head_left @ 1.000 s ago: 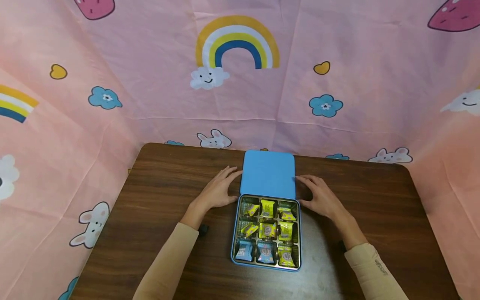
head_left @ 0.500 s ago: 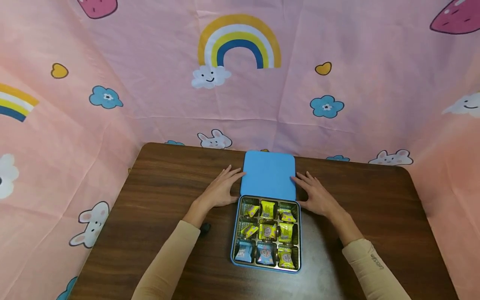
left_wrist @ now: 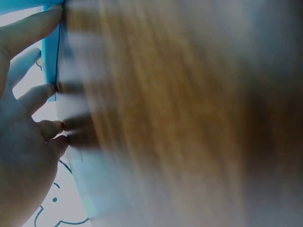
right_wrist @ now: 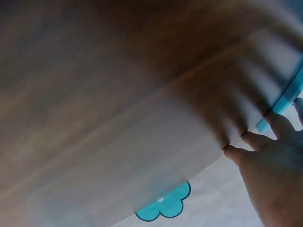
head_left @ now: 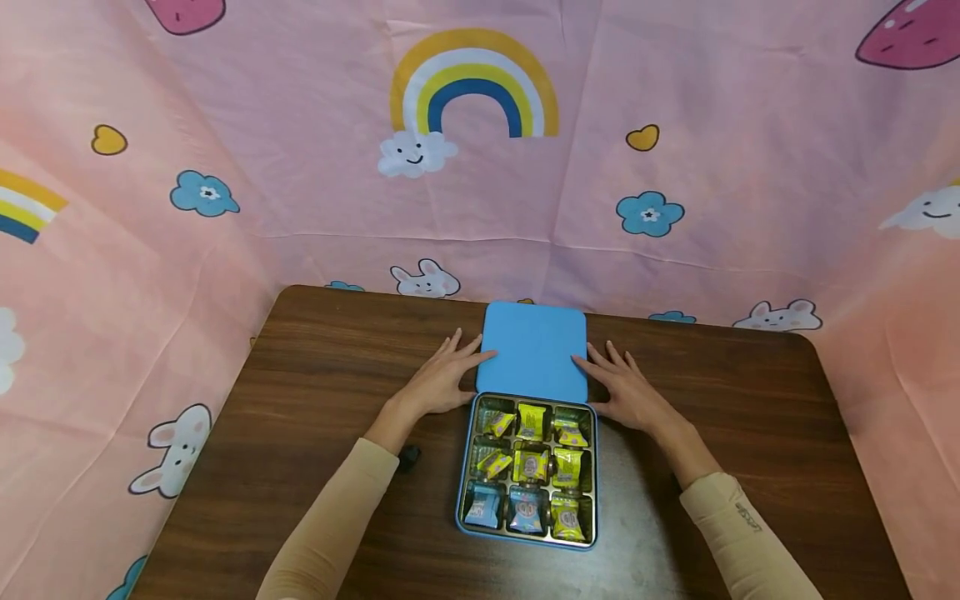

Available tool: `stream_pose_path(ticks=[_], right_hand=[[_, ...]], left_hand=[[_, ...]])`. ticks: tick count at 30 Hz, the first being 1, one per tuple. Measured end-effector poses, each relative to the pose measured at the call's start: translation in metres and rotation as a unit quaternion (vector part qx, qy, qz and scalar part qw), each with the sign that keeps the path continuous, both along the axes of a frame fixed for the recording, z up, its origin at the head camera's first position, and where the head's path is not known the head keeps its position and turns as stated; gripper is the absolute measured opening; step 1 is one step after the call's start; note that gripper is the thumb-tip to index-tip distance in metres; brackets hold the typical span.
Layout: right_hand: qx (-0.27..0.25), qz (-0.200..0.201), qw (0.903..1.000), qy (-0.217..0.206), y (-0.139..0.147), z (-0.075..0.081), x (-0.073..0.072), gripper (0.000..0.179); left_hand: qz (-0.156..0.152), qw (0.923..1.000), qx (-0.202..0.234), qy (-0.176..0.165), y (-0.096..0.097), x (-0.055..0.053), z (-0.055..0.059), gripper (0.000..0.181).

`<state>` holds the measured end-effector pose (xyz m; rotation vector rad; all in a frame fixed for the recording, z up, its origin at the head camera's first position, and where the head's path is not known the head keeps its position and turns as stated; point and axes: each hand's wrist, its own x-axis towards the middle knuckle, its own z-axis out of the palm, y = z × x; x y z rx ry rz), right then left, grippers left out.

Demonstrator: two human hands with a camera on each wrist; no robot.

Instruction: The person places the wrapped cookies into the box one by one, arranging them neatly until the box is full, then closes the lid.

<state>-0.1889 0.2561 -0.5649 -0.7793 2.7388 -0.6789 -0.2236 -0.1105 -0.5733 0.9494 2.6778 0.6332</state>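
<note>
A blue tin box [head_left: 460,492] stands on the table, with small wrapped sweets in its compartments. Most are yellow-green, like the sweet [head_left: 531,463] in the centre; two blue ones, including a blue sweet [head_left: 527,510], lie in the front row. Behind the box lies its flat blue lid [head_left: 534,350]. My left hand [head_left: 438,379] spreads its fingers at the lid's left side, index fingertip over the edge and thumb near the box's back left corner. Mirroring it, my right hand [head_left: 633,390] is at the right side. In the left wrist view the fingertips [left_wrist: 49,90] reach the lid's side.
The dark wooden table [head_left: 322,358] meets a pink patterned cloth [head_left: 322,142] at the back, close behind the lid. Cloth also hangs at both sides. A small black object [head_left: 408,457] shows by the left wrist.
Both index fingers have moved inward from beside the lid onto its edges, and the right hand has come in closer. The lid and box keep their places on the table.
</note>
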Motion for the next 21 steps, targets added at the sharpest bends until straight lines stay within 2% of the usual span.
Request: stream_pose_path(ticks=[4,9,14,21], right_hand=[[0.000,0.003,1.0000,0.000,0.000,0.000,-0.001,0.084],[-0.012,0.002,0.9999,0.000,0.001,-0.001,-0.001,0.086],[-0.037,-0.007,0.9989,-0.027,0.004,0.001,0.001,0.085],[-0.088,-0.008,0.9953,-0.040,0.008,0.010,-0.002,0.085]], left_hand=[[-0.012,0.9999,0.005,0.009,0.000,-0.002,0.000,0.082],[-0.019,0.9997,0.018,0.001,0.000,-0.004,0.002,0.080],[-0.028,0.9986,0.040,-0.023,0.001,-0.005,0.004,0.076],[-0.014,0.9952,0.070,-0.067,-0.003,-0.008,0.013,0.073]])
